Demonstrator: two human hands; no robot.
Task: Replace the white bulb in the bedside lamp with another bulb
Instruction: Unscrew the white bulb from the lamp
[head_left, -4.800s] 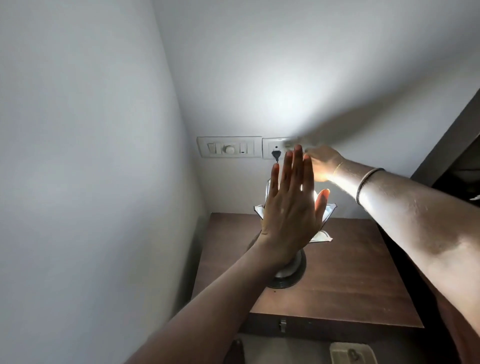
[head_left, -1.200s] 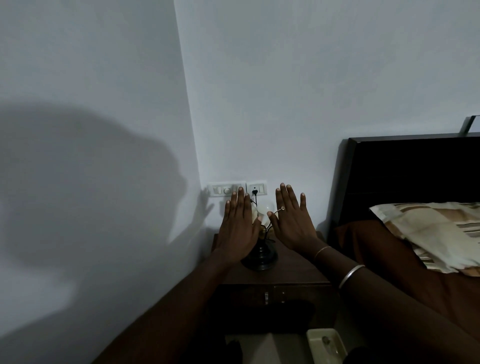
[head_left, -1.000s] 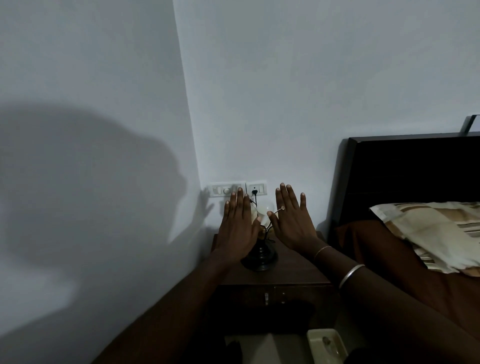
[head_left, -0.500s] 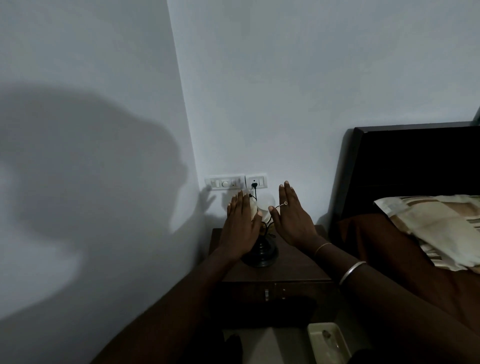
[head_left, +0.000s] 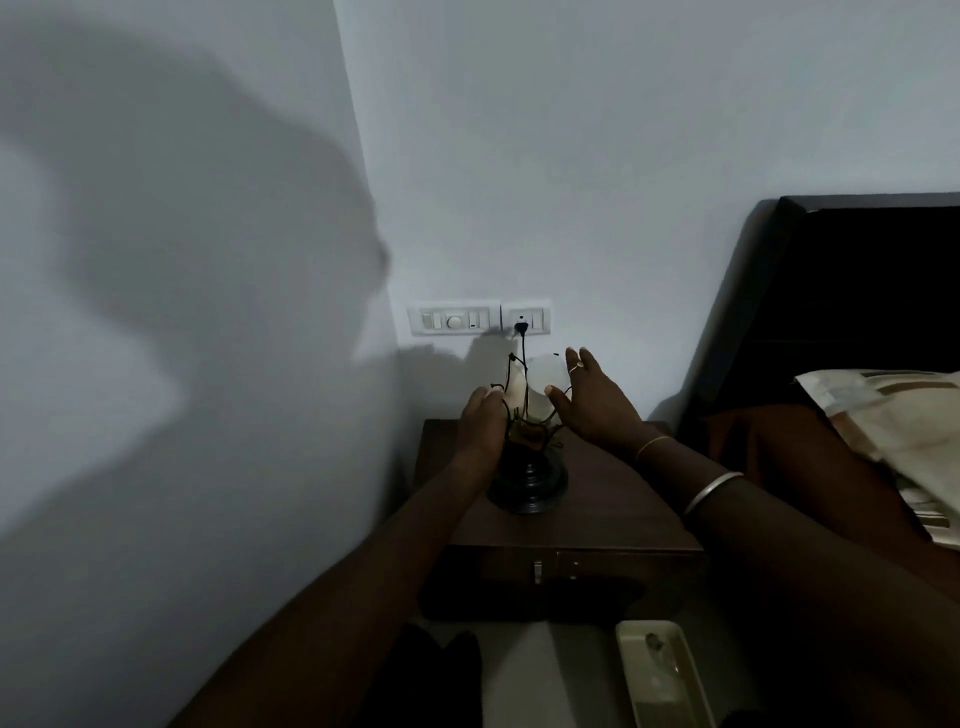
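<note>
The bedside lamp (head_left: 527, 475) stands unlit on the wooden bedside table (head_left: 613, 509); it has a dark round base and a thin wire frame. Its white bulb (head_left: 540, 382) rises above the frame, between my hands. My left hand (head_left: 480, 423) is at the lamp's left side, with its fingers curled onto the frame just below the bulb. My right hand (head_left: 595, 402) is spread open on the right, thumb tip at the bulb's edge and fingers pointing up. No other bulb is in view.
A switch plate (head_left: 452, 319) and a socket (head_left: 525, 318) with the lamp's black plug are on the wall behind. The left wall stands close beside the table. A dark headboard (head_left: 831, 312) and a pillow (head_left: 893, 415) lie right. A pale tray (head_left: 660, 680) sits on the floor.
The lamp was lit 4.8 s ago and is now dark. My left fingers have curled from flat onto the lamp's frame. Both hands dropped lower around the bulb.
</note>
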